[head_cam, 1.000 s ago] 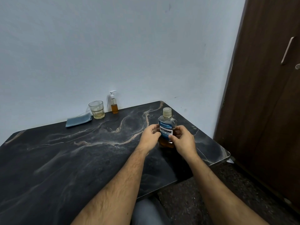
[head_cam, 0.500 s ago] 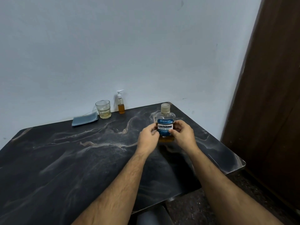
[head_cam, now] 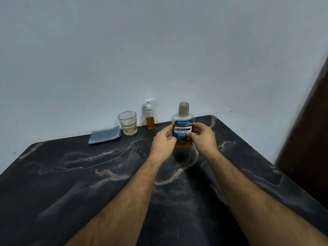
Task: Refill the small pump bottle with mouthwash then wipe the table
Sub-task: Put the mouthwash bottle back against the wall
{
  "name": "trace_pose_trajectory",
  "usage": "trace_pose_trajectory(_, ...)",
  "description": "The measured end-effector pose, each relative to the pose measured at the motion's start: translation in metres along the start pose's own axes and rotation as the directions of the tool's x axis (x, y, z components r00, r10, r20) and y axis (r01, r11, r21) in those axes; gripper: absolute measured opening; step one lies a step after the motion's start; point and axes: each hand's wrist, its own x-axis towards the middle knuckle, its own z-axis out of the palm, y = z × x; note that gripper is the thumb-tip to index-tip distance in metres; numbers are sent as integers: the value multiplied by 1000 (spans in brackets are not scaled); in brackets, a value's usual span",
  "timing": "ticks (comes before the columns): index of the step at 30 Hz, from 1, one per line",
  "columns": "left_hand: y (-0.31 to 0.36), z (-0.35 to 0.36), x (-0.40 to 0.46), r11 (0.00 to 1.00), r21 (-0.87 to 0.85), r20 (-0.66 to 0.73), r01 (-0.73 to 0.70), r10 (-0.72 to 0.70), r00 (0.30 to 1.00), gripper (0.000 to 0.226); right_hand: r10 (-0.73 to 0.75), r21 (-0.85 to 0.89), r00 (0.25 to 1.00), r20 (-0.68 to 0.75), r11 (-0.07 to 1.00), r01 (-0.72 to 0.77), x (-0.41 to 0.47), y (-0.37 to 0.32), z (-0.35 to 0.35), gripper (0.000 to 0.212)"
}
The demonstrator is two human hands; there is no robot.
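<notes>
Both hands, left hand point(head_cam: 164, 142) and right hand point(head_cam: 202, 137), now hold the mouthwash bottle point(head_cam: 183, 128) lifted at frame centre (cap still on), fingers clasped around it, pouring next.

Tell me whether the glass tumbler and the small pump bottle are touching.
Apart. The head view shows a strip of wall and dark table between the glass tumbler and the small pump bottle.

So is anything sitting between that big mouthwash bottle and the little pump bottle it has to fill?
Nothing visible. The mouthwash bottle, held by the left hand and right hand, has bare table between it and the pump bottle. The glass stands beyond, further left.
</notes>
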Motion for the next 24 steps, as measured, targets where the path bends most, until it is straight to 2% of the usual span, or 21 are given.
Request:
trace_pose_trajectory(14,-32,-1,155,993,-112,42,22,-17,999,52,2,-64,1000,1,998,-2,160,39,67,37)
trace_pose_trajectory(24,-49,3,189,996,-80,60,26,-21,998,60,19,-78,1000,17,997,-18,194,50,82,36)
